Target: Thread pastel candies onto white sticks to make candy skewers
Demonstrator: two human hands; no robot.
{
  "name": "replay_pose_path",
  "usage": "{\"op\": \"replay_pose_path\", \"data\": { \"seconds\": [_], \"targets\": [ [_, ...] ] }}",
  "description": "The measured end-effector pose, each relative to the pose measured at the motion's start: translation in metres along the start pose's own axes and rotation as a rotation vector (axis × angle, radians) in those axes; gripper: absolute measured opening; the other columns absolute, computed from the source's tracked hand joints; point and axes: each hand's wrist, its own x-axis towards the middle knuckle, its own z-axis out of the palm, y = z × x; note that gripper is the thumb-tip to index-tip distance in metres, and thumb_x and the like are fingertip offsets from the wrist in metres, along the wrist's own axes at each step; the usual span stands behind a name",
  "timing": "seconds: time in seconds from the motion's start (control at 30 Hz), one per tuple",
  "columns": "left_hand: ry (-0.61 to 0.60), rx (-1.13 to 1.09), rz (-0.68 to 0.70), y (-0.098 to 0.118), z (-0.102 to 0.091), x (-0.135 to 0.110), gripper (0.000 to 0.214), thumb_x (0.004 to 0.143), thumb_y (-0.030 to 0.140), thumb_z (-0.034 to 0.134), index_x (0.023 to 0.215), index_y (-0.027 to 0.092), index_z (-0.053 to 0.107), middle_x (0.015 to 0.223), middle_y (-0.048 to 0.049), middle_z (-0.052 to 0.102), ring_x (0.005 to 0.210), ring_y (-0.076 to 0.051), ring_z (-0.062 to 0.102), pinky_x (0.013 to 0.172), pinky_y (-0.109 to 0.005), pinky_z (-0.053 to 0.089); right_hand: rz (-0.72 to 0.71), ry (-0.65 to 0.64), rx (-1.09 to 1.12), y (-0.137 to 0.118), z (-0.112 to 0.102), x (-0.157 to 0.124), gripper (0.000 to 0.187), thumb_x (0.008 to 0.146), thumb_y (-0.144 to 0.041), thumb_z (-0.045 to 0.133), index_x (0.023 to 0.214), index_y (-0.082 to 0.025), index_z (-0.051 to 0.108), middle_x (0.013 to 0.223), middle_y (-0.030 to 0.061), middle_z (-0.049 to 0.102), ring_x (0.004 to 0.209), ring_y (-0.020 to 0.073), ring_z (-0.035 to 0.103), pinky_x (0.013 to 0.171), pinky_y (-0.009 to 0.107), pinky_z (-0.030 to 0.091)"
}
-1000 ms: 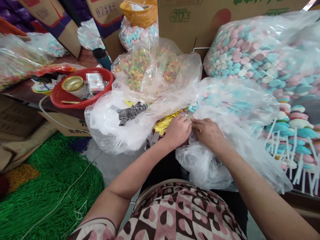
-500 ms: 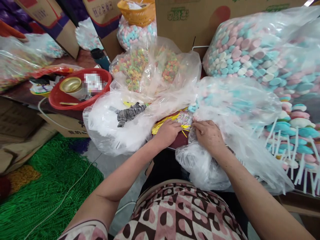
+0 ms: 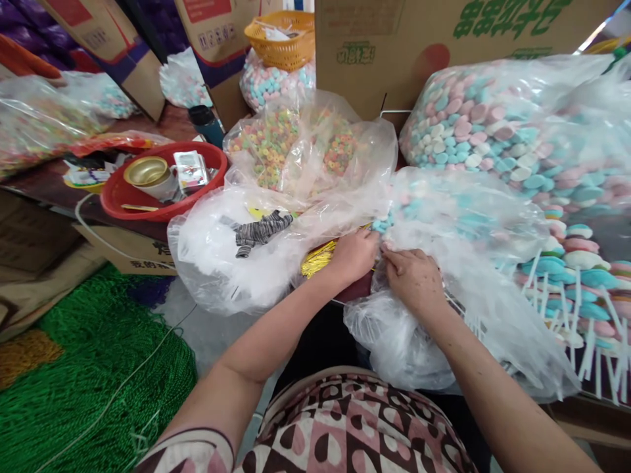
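My left hand is curled closed, fingertips close to a few blue marshmallow pieces; I cannot make out what it grips. Beside its wrist lies a bundle of gold twist ties. My right hand is just to the right, thumb and fingers pressed together in a pinch at the edge of clear plastic; whatever sits between the fingertips is hidden. A clear plastic bag of pink and blue marshmallows spreads behind and right of this hand. Crumpled clear plastic hangs below its wrist.
At the left stands a red basin holding a gold-coloured tin. Bags of ring-shaped candy lie behind. A big marshmallow bag and marshmallow sticks fill the right. Green cords cover the floor at lower left.
My left hand has moved right, off the gold twist ties, closer to my right hand, and its fingers have curled in. My right hand has stayed almost in place. The view has shifted slightly.
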Motion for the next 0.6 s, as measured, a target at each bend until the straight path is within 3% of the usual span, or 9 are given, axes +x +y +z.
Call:
{"op": "replay_pose_path", "data": {
  "seconds": [0.13,0.23,0.3,0.47,0.53,0.6],
  "targets": [
    [-0.051,-0.287,-0.210,0.006,0.009,0.034,0.031,0.087,0.017,0.051,0.118,0.015,0.059,0.110,-0.0118,0.068,0.107,-0.025,0.060,0.095,-0.036,0.045,-0.025,0.211,-0.010,-0.003,-0.003,-0.005,0.027,0.091,-0.020,0.050,0.101,-0.019,0.075,0.100,0.0058,0.077,0.091,0.0251,0.060,0.080,0.037,0.035],
    [-0.107,-0.830,-0.462,0.008,0.005,0.048,0.034,0.083,0.009,0.052,0.115,0.019,0.058,0.087,-0.0029,0.068,0.087,-0.017,0.063,0.081,-0.027,0.048,-0.088,0.396,-0.009,-0.005,-0.003,-0.008,0.024,0.092,-0.020,0.052,0.100,-0.020,0.075,0.105,0.0047,0.076,0.095,0.0247,0.058,0.088,0.039,0.032],
    [-0.158,-1.107,-0.584,0.011,0.000,0.054,0.035,0.083,0.005,0.048,0.114,0.018,0.056,0.069,0.0022,0.060,0.067,-0.012,0.058,0.067,-0.022,0.046,-0.128,0.423,-0.018,-0.007,-0.002,-0.007,0.023,0.092,-0.020,0.052,0.100,-0.020,0.074,0.109,0.0038,0.075,0.098,0.0246,0.057,0.089,0.039,0.031],
    [-0.223,-1.253,-0.620,0.018,-0.004,0.069,0.032,0.078,-0.001,0.049,0.105,0.016,0.057,0.054,0.0071,0.046,0.049,-0.008,0.045,0.054,-0.019,0.038,-0.124,0.197,-0.094,-0.008,-0.004,-0.004,0.019,0.088,-0.019,0.057,0.089,-0.019,0.076,0.103,0.0044,0.076,0.086,0.0253,0.058,0.072,0.038,0.031],
    [-0.241,-1.284,-0.625,0.018,-0.004,0.077,0.025,0.078,0.000,0.052,0.097,0.016,0.059,0.054,0.0067,0.047,0.049,-0.008,0.045,0.054,-0.020,0.039,-0.116,0.231,-0.106,-0.008,-0.011,-0.006,0.019,0.088,-0.019,0.057,0.091,-0.019,0.076,0.104,0.0040,0.076,0.084,0.0251,0.059,0.070,0.038,0.031],
    [-0.262,-1.312,-0.631,0.017,-0.006,0.084,0.015,0.079,0.005,0.055,0.088,0.015,0.060,0.055,0.0053,0.049,0.050,-0.009,0.047,0.054,-0.020,0.039,-0.127,0.383,-0.088,-0.008,-0.021,-0.008,0.021,0.090,-0.020,0.055,0.096,-0.019,0.075,0.105,0.0033,0.076,0.087,0.0243,0.059,0.074,0.037,0.033]
  ]
}}
